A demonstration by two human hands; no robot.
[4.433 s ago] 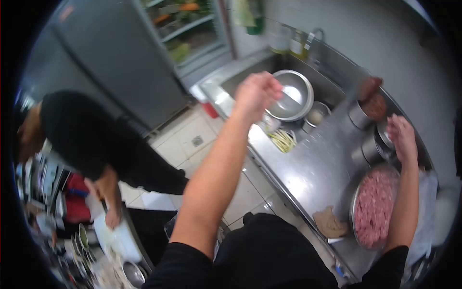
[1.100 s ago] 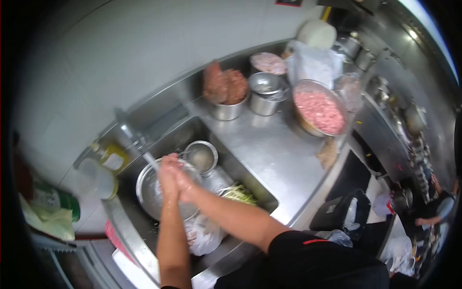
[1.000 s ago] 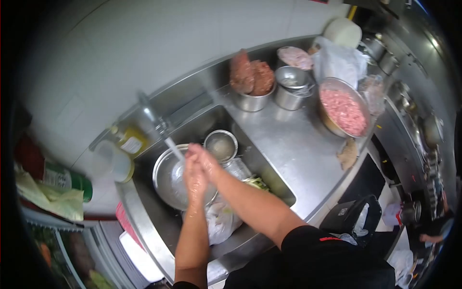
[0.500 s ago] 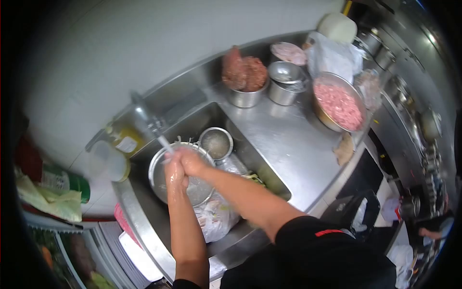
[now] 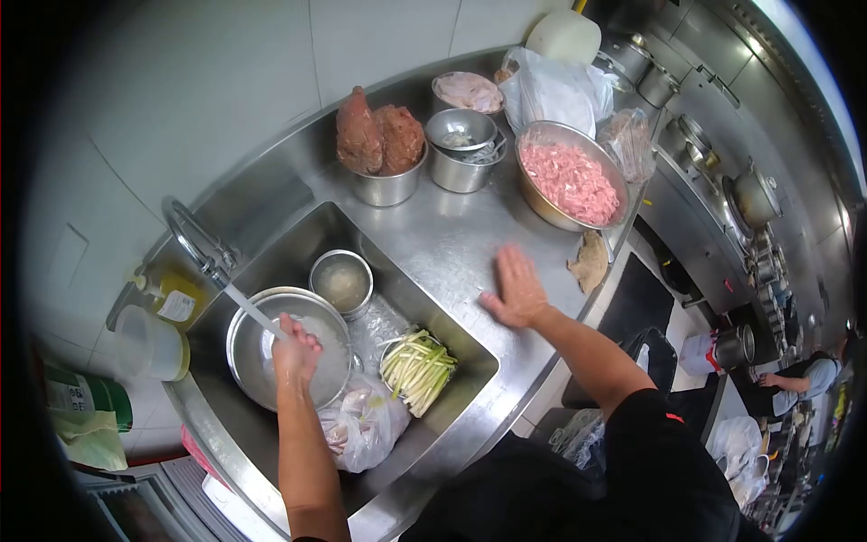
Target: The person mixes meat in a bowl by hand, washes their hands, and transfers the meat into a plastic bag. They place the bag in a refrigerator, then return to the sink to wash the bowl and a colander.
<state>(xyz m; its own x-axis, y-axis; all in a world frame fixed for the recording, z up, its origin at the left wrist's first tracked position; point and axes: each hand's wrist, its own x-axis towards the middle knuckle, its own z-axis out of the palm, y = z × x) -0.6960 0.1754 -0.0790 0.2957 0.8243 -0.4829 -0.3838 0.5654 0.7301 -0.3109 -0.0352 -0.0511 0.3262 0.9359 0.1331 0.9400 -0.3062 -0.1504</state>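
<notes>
Nothing is visibly gripped: left hand (image 5: 294, 354) loosely curled, right hand (image 5: 517, 289) spread; the wet bowl (image 5: 238, 361), probably slippery and heavy, is best held by its rim.

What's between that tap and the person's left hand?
Running water, streaming from the tap to the left hand, over the steel bowl, as the head view shows.

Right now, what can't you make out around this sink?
All in the head view:
Right hand: palm faces away, so touching the counter is unclear.
Metal bowl: inside partly hidden by the left hand.
Bag: contents blurred by cloudy plastic.
Far worker's hand: too small.
</notes>
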